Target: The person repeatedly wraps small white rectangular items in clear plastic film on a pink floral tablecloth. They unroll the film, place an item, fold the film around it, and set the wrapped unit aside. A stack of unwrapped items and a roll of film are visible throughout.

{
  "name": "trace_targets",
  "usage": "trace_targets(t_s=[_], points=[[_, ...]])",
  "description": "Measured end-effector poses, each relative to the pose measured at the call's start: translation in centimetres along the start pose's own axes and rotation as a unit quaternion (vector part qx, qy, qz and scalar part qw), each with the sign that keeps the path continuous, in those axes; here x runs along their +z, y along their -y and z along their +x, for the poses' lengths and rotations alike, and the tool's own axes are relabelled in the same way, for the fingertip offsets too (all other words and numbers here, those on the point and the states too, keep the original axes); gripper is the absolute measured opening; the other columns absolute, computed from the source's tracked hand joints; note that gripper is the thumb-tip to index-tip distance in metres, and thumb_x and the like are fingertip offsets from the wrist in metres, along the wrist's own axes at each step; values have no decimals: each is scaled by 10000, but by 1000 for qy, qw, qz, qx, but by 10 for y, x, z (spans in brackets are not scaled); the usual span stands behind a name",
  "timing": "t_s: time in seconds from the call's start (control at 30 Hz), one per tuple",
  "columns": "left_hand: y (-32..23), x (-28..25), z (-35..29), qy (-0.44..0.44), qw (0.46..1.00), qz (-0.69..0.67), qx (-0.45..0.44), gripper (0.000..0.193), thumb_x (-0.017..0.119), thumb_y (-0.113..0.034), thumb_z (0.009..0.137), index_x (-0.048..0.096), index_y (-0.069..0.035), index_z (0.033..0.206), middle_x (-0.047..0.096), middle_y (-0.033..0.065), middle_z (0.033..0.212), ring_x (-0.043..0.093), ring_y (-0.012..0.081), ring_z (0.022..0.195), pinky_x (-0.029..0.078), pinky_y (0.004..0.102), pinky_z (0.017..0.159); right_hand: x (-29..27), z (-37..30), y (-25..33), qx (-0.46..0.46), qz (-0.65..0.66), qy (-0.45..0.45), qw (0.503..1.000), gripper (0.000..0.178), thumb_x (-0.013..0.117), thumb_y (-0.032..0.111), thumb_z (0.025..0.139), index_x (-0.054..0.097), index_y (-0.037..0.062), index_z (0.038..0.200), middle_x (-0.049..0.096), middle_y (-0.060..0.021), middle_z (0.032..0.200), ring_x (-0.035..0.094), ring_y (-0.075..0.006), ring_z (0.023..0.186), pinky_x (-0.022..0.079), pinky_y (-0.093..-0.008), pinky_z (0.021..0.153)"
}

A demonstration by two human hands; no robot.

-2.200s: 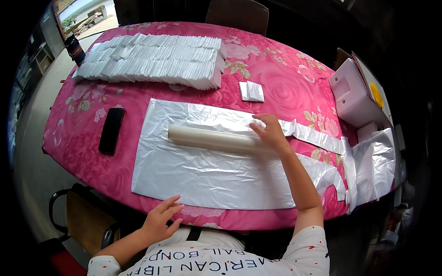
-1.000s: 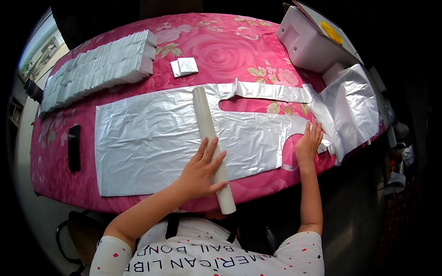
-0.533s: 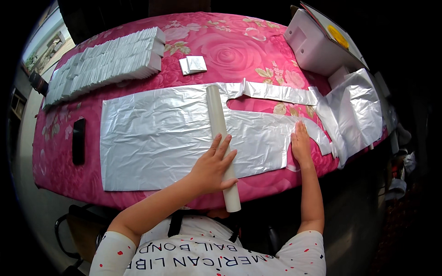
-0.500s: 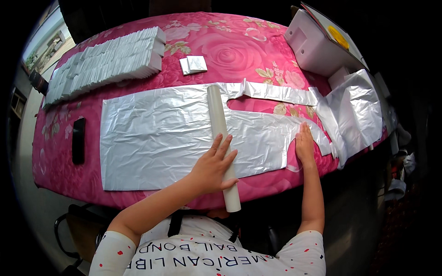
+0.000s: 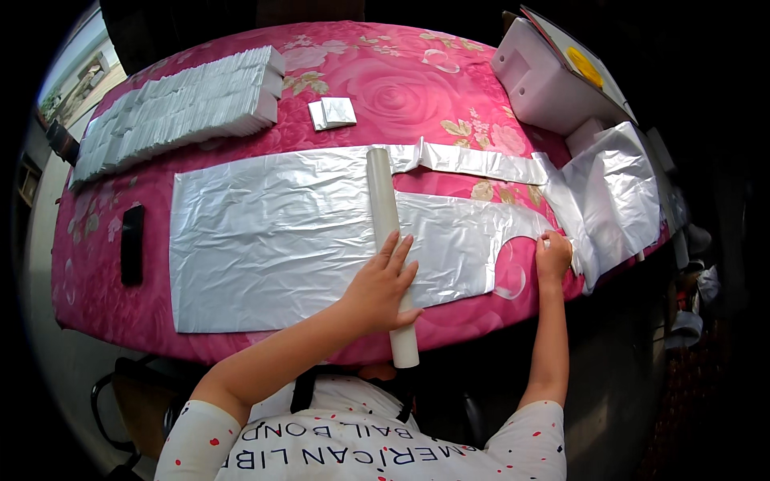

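A silvery-white plastic apron (image 5: pixel 265 240) lies spread over the table, with a cut-out and narrow straps at its right end. Across it rests a pale tube (image 5: pixel 385 208), whose near end sticks out over the table edge. My left hand (image 5: pixel 382 284) presses on this tube with its fingers spread, not wrapped round it. At the near strap, my right hand (image 5: pixel 553 256) is closed in a pinch on the apron's edge; the fingertips are partly hidden. More crumpled silvery film (image 5: pixel 613 200) joins the straps and hangs over the right end of the table.
Long stacks of folded silvery packets (image 5: pixel 184 108) fill the far left. Two small folded packets (image 5: pixel 333 114) lie behind the apron. A black oblong object (image 5: pixel 132 245) is at the left. A white foam box (image 5: pixel 541 80) stands far right on the pink floral tablecloth (image 5: pixel 393 88).
My right hand has gone from lying flat on the strap to pinching its edge, slightly nearer and to the right. The tube and my left hand have shifted slightly right over the apron.
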State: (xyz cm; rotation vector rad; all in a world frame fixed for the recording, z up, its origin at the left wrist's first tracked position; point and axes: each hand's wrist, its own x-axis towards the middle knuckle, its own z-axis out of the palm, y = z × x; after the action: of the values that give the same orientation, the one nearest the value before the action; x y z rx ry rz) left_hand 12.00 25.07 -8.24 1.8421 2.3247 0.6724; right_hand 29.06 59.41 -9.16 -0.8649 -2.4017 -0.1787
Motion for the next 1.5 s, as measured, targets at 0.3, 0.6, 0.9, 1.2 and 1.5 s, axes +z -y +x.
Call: trace_targets(t_s=[0.3,0.6,0.9,1.2,1.5], points=[[-6,-5,-9,-106,956,-259,-88,657,593,-325,829,322,-9,1337,367,211,1349,347,333,1259,338,403,1005,-70,-43,195,108,518,216,820,105,645,2,755,563,15,819,580,-18,720,513,-59,599,425,-221,536],[65,-49,-74,45,644,-682,-345,170,583,-109,864,574,20,974,647,117,850,626,159,718,521,295,656,-109,-87,262,-207,502,287,789,227,702,170,727,586,40,873,612,-86,861,591,-277,799,477,-356,686],[161,-108,-173,-13,666,-571,-480,109,552,-49,829,573,33,899,640,132,809,623,179,695,511,270,653,-107,-109,235,-23,202,399,894,470,666,439,739,559,-8,842,607,-148,726,607,-322,706,478,-402,621],[159,-148,-181,65,877,-120,-461,196,578,-47,782,575,20,967,636,115,823,615,206,754,481,299,662,-100,-109,229,25,240,492,837,519,630,461,751,563,-38,874,619,-206,711,620,-358,690,489,-421,643],[64,-61,-61,-169,969,-152,-92,421,564,-43,802,470,-13,1212,472,159,1261,461,327,1146,388,383,959,-105,-107,229,14,265,491,829,484,631,424,759,574,-37,895,618,-211,727,613,-371,707,484,-426,654]])
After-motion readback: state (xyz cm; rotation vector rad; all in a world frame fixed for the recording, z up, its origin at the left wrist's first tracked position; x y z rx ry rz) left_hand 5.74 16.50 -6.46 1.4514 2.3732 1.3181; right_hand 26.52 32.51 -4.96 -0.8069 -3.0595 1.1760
